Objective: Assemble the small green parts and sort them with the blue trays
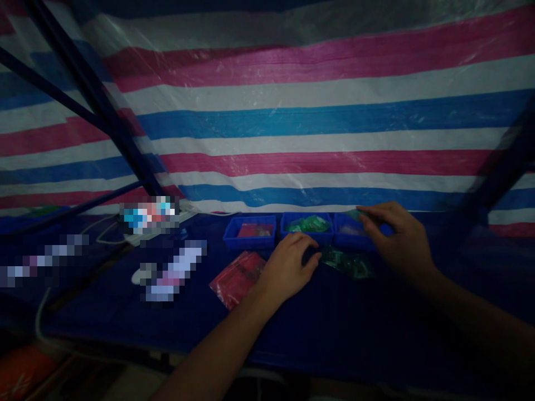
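My right hand (395,236) pinches a small green plastic packet (353,214) between thumb and fingertips, above the right blue bin (358,238). Resting low over the table, my left hand (289,266) has its fingers curved, with a gap between thumb and forefinger. Its fingertips are beside the dark green clear-plastic packets (349,263) lying on the table; whether they touch is unclear. Under and left of my left wrist lies a pile of red packets in clear plastic (238,278). More green packets (308,224) fill the middle blue bin (288,231).
The left blue bin (229,236) holds pinkish-red packets (254,230). A white power strip (146,233) with cables, a pale round object (142,274) and blurred-out items are at left on the blue table (334,328). Striped sheeting (317,122) and dark metal posts (112,131) enclose the space.
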